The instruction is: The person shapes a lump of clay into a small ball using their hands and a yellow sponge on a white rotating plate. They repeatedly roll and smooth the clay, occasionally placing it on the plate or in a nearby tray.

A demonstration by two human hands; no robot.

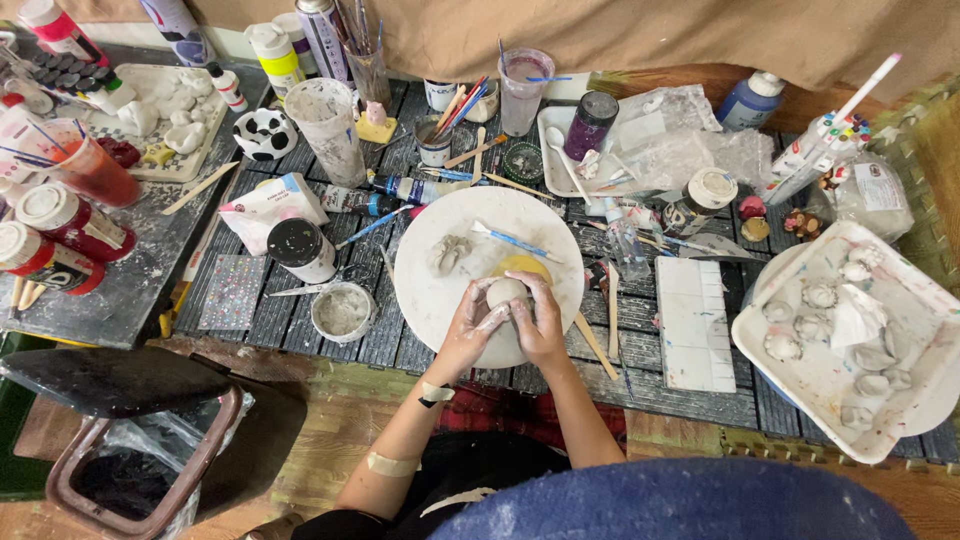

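Clay ball [505, 291], pale grey, sits cupped between both hands over the near half of a round white board [440, 290] on the dark slatted counter [300, 300]. Left hand [472, 325] wraps its curled, clay-smeared fingers [490, 318] against the ball's left side; right hand [540, 320] closes over its right side, so both grip it together. A yellow sponge [527, 265] lies just behind the ball, a small grey clay shape [450, 252] and a blue-handled brush [515, 241] farther back on the board.
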